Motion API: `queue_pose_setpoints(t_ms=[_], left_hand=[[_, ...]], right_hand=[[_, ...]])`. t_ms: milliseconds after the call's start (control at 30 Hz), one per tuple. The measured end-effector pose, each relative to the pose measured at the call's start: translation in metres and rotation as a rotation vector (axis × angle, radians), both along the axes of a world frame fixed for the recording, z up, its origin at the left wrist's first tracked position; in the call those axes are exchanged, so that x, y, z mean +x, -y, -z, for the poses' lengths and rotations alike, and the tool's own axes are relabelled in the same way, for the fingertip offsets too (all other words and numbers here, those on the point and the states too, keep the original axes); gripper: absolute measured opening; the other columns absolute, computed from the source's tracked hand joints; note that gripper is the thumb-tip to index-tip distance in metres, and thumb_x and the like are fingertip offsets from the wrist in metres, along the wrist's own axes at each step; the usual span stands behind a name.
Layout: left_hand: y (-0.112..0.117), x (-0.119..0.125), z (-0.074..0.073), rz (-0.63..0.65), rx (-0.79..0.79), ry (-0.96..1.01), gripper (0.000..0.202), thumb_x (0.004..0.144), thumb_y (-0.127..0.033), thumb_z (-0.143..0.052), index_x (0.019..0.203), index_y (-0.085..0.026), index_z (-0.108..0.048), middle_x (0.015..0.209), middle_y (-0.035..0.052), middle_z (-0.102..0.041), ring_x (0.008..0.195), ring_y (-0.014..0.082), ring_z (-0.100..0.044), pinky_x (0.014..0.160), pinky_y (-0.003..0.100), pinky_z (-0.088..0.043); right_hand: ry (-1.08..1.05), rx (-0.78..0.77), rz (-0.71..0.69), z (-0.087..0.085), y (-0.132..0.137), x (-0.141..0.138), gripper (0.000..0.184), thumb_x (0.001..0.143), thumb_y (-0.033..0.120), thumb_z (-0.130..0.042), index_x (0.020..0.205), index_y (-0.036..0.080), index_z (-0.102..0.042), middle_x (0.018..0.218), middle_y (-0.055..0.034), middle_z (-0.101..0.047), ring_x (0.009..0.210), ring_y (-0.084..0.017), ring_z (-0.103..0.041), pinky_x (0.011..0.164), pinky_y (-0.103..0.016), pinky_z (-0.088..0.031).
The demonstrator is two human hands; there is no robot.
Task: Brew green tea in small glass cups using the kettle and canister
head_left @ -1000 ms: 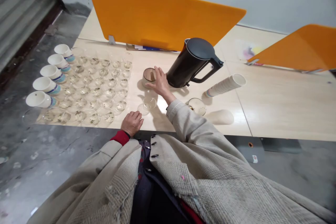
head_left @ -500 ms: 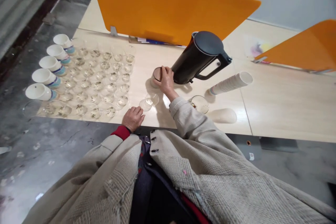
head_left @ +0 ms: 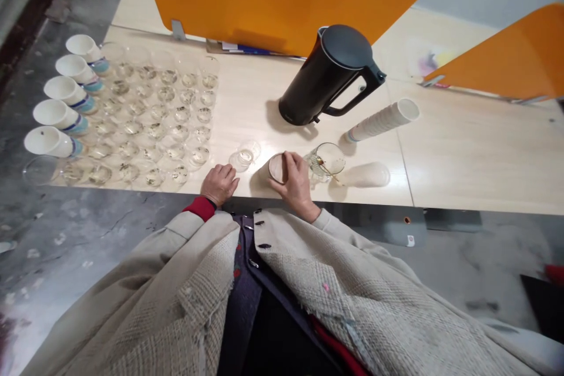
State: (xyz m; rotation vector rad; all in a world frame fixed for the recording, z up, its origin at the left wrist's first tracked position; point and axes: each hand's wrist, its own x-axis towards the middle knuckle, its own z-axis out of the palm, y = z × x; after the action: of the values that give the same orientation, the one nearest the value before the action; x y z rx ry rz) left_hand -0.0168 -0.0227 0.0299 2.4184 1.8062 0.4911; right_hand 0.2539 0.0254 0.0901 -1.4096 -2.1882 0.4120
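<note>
My right hand (head_left: 296, 185) is closed round the side of a round jar (head_left: 277, 168) with a dark rim and a pale inside, close to the table's front edge. Flat on the table lies my left hand (head_left: 220, 184), its fingers loosely bent and holding nothing. Beyond its fingertips are clear plastic cups (head_left: 245, 156), lying close together. Just right of the jar stands a ribbed glass mug (head_left: 326, 160) with a gold-coloured spoon (head_left: 328, 170) in it.
Rows of clear cups (head_left: 154, 129) with dark bits in the bottom cover the table's left. White paper cups (head_left: 57, 111) line its left edge. A black kettle (head_left: 324, 79), a stack of paper cups (head_left: 383, 120) and a lying clear cup stack (head_left: 365, 175) are rightward. Orange partitions (head_left: 273, 0) stand behind.
My right hand has drawn the jar from beside the kettle toward the table's front edge, slightly to the right. My left hand stays in about the same place. The view has shifted slightly.
</note>
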Motion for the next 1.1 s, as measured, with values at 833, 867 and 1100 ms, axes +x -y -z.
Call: queue_pose_setpoints(t_ms=[833,867,1100], left_hand=[[0.02,0.005,0.015,0.087,-0.041,0.426,0.087,0.091,-0.064,-0.068,0.16,-0.018,-0.042,0.147,0.0212,-0.066,0.129,0.0375,-0.066,0.11,0.053,-0.053],[0.019,0.008,0.016,0.08,-0.033,0.44,0.088,0.091,-0.066,-0.067,0.16,-0.018,-0.041,0.148,0.0219,-0.065,0.13,0.0375,-0.066,0.111,0.053,-0.053],[0.009,0.023,0.022,0.011,-0.023,0.428,0.08,0.088,-0.053,-0.072,0.155,-0.019,-0.043,0.146,0.0204,-0.067,0.13,0.0372,-0.068,0.11,0.052,-0.055]], right_hand=[[0.111,-0.076,-0.172,0.002,0.027,-0.061,0.113,0.084,0.076,-0.077,0.166,0.008,-0.04,0.149,-0.0288,-0.053,0.128,-0.044,-0.054,0.117,-0.068,-0.048],[0.111,-0.075,-0.167,0.001,0.027,-0.061,0.112,0.085,0.077,-0.075,0.166,0.009,-0.041,0.149,-0.0283,-0.053,0.128,-0.044,-0.054,0.117,-0.069,-0.048],[0.109,-0.079,-0.161,0.001,0.026,-0.063,0.102,0.091,0.077,-0.067,0.161,0.007,-0.046,0.147,-0.0276,-0.054,0.127,-0.043,-0.053,0.119,-0.067,-0.046]])
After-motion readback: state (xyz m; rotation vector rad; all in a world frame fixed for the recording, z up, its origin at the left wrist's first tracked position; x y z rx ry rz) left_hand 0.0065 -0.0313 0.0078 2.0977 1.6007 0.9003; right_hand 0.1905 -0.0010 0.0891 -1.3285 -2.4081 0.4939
